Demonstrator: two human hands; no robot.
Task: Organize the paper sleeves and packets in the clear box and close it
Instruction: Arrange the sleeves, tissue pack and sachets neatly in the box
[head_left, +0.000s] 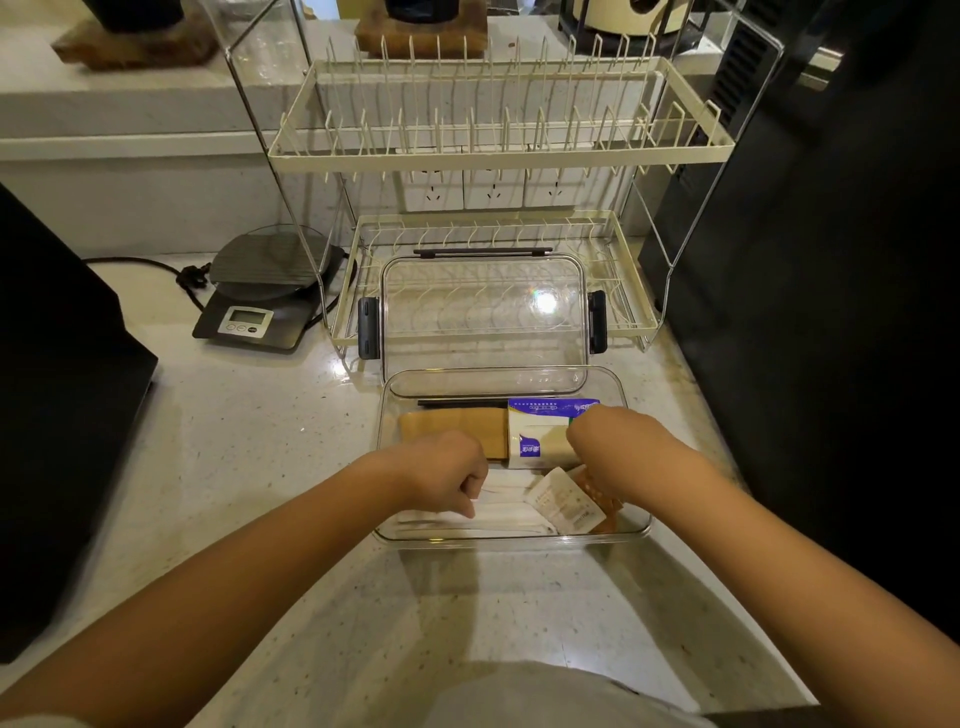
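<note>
Both hands are working inside the box (636, 527): left hand (447, 475) pinching white sleeves (506, 512), right hand (613, 449) (grip hidden) among packets (566, 504); flatten them under the rim.

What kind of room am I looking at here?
Most likely a kitchen counter: a two-tier dish rack stands against the wall, a digital kitchen scale sits beside it, and wall sockets show behind the rack.
</note>
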